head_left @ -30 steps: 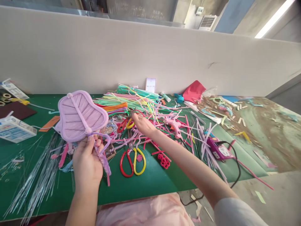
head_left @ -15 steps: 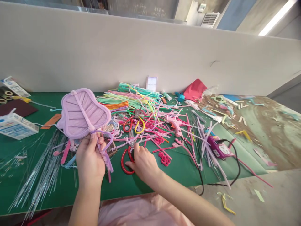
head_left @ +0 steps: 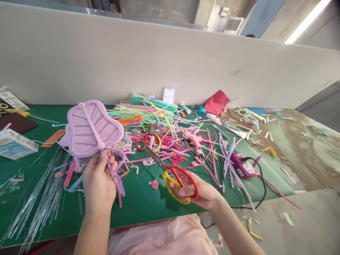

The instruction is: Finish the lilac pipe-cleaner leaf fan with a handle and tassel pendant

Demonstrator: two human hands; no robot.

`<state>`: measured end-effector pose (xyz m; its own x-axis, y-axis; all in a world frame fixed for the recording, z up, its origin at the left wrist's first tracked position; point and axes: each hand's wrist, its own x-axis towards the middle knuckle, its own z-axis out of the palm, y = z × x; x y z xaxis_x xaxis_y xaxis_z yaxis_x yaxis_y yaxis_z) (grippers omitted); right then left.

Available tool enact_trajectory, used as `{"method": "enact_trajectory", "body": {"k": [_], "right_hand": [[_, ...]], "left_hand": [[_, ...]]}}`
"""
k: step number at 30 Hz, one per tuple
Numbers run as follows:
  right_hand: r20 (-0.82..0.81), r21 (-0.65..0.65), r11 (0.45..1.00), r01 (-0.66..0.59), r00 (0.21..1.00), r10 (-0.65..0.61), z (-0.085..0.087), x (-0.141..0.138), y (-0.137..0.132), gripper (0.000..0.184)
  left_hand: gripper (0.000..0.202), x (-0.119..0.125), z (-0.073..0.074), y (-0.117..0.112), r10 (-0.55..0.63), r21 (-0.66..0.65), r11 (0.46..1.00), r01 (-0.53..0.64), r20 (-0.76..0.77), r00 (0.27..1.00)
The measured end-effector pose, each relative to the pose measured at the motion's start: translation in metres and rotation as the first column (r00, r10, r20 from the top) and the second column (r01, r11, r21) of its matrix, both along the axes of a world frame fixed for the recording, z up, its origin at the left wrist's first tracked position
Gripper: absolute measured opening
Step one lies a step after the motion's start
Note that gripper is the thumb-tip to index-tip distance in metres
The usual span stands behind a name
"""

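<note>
My left hand (head_left: 102,173) is closed around the base of a lilac fan-shaped pipe-cleaner piece (head_left: 92,129), its ribbed face turned toward me. A loose purple pipe cleaner (head_left: 120,161) loops out beside those fingers and hangs down with a fuzzy end. In my right hand (head_left: 196,189) are scissors (head_left: 170,170) with one red and one yellow handle, fingers through the loops. Their blades point up and left over the pile, nearly closed. Below the blades, a small pink flower (head_left: 154,184) lies on the green table (head_left: 143,207).
Behind the hands lies a heap of coloured pipe cleaners (head_left: 148,109) with red-and-yellow-handled pliers (head_left: 150,136) and a pink glue gun (head_left: 194,141). Silver wires (head_left: 39,198) spread at left. A purple power strip (head_left: 243,166) with a black cord sits right. A white partition (head_left: 159,60) stands behind.
My right hand has picked up the scissors from the table and moved right with them. The small pink flower now shows on the table. My left hand keeps its hold on the lilac piece.
</note>
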<state>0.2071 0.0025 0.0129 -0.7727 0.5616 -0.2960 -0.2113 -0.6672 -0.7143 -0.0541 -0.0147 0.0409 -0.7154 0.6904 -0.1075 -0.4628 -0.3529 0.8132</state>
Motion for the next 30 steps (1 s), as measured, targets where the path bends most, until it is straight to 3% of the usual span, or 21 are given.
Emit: {"method": "enact_trajectory", "body": {"k": [4,8,12,15,18,21,26,30], "right_hand": [[-0.184,-0.08,0.997,-0.019,0.983,0.004,0.004,-0.013,-0.007,0.078],[-0.242,-0.096,0.995,-0.002,0.97,-0.021,0.006,-0.025,-0.01,0.078],[-0.247,-0.013,0.999,-0.031,0.969,0.027,0.003,-0.026,-0.011,0.088],[-0.213,0.056,0.996,-0.065,0.974,0.076,0.004,-0.026,-0.013,0.071],[-0.123,0.022,0.996,-0.081,0.989,0.083,0.008,-0.03,-0.016,0.063],[-0.094,0.071,0.997,0.002,0.996,0.005,0.01,-0.036,-0.018,0.065],[-0.013,0.135,0.983,0.127,0.992,-0.127,0.012,-0.04,-0.02,0.045],[0.021,0.165,0.975,0.15,0.988,-0.156,0.014,-0.036,-0.021,0.038]], "left_hand": [[0.028,0.003,0.001,0.0,-0.011,-0.004,1.0,0.011,-0.003,1.0],[0.029,0.006,0.003,0.0,-0.027,-0.009,1.0,0.027,-0.015,1.0],[0.032,0.009,0.002,0.001,-0.043,-0.018,0.999,0.043,-0.021,0.999],[0.035,0.011,0.0,0.002,-0.046,-0.029,0.999,0.046,-0.016,0.999],[0.037,0.012,-0.002,0.002,-0.05,-0.039,0.998,0.05,-0.015,0.999],[0.038,0.013,-0.002,0.002,-0.06,-0.046,0.997,0.059,-0.019,0.998],[0.037,0.015,-0.001,0.002,-0.083,-0.046,0.996,0.081,-0.034,0.996],[0.035,0.018,-0.001,0.003,-0.098,-0.049,0.994,0.096,-0.033,0.995]]}}
